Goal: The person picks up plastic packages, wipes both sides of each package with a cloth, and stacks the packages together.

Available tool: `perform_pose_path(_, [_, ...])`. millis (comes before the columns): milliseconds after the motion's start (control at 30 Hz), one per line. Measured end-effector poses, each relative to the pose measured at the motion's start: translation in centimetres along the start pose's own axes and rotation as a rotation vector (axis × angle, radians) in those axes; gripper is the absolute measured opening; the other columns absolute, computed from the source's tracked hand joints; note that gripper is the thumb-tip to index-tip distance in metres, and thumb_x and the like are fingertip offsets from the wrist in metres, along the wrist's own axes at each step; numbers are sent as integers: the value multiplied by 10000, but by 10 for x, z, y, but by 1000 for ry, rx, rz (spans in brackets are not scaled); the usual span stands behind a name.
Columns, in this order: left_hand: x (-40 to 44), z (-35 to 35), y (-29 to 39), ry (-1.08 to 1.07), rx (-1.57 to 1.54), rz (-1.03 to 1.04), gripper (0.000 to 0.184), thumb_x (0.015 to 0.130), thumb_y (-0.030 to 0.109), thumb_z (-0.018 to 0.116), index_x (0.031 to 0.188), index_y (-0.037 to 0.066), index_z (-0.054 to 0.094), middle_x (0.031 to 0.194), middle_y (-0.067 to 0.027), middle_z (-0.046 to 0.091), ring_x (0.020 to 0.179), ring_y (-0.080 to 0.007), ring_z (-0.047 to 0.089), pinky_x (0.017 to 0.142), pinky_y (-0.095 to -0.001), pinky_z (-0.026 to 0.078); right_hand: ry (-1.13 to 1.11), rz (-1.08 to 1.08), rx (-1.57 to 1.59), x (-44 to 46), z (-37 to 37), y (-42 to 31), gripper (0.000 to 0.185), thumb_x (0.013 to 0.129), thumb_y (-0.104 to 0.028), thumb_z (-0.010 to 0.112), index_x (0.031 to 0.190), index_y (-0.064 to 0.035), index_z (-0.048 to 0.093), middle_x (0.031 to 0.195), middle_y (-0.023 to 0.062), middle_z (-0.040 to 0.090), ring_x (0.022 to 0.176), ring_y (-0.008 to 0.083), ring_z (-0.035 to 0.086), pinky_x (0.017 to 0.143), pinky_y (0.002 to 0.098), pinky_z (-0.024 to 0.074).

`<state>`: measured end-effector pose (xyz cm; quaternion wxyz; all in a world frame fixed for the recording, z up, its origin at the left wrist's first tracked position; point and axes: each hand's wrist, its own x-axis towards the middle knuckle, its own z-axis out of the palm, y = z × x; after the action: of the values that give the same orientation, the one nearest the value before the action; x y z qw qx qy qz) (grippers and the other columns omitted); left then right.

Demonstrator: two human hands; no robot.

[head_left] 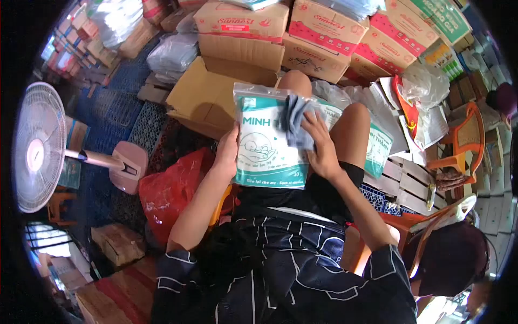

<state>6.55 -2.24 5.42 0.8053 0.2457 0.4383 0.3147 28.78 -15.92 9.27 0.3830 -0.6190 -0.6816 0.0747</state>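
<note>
A flat, glossy plastic zip packet (264,143), rectangular and white with teal bands, is above the person's lap, gripped along its side by the left hand (229,152). The right hand (322,143) lies, fingers extended, over a soft, crumpled grey-blue cloth (295,123) against the packet's face; whether it pinches the fabric I cannot tell. Beyond sits an open brown cardboard carton (208,94). The packet reads "MINH T", the rest covered, above a line-drawn baby in a palm; stacked corrugated boxes (240,24) say "Sunnest".
</note>
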Motion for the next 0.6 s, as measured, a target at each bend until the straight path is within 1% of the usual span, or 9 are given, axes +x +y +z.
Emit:
perform_pose_path(33, [2,-3,-2,8,6,24,441,979,408,531,1185,26,612,1126,-108,663,965,-225,663,838,-389,551,-68,24,58,-14,0,-4,717,616,90,525,1319,-41,489,1486,203,365,1414,472,222,1166,510,221])
perform_pose_path(133, [9,-4,-6,33,16,81,448,970,424,544,1144,20,628,1083,-96,671,924,-199,671,811,-373,558,-129,43,78,-55,5,-25,685,622,115,529,1288,-43,512,1469,206,390,1397,470,268,1154,510,257])
perform_pose_path(167, [3,-3,-2,37,76,49,446,966,432,548,1133,29,639,1069,-94,677,903,-207,675,810,-367,557,-142,58,90,-67,5,-32,679,622,118,533,1282,-44,517,1465,205,395,1393,470,276,1151,511,267])
perform_pose_path(200, [-10,8,5,30,61,45,450,964,438,549,1133,31,640,1068,-95,680,895,-208,677,811,-367,556,-121,-13,107,-80,10,-35,674,620,120,551,1272,-46,522,1454,204,409,1383,467,299,1142,511,293])
perform_pose_path(267, [-10,9,4,-54,1,50,443,977,428,528,1142,32,638,1079,-95,683,906,-204,674,821,-361,549,-259,29,115,-96,0,-53,685,596,110,588,1259,-49,524,1436,192,428,1375,462,313,1141,509,303])
perform_pose_path(433, [-2,5,1,-15,38,31,439,1013,411,456,1179,32,603,1087,-75,674,945,-181,659,838,-347,534,-533,17,204,-104,-18,-80,671,625,9,663,1274,-53,507,1391,175,480,1331,410,395,1096,485,356])
perform_pose_path(467, [0,4,-1,-32,23,23,439,1015,411,451,1182,34,603,1088,-70,674,956,-177,655,846,-345,529,-513,8,253,-102,-21,-80,587,670,-20,657,1242,-41,526,1294,188,549,1224,397,502,1028,459,419])
perform_pose_path(567, [-11,11,3,3,45,2,449,1019,418,435,1194,40,602,1095,-62,673,990,-175,643,867,-343,517,-435,65,347,-92,-30,-60,512,699,-6,634,1203,-17,541,1158,213,597,1072,409,583,940,437,472])
perform_pose_path(600, [-5,5,-3,-14,33,19,451,1019,420,435,1193,40,604,1097,-64,673,991,-177,643,867,-343,517,-354,56,320,-73,-45,-65,431,706,18,609,1134,12,556,1042,233,603,949,422,610,845,430,500])
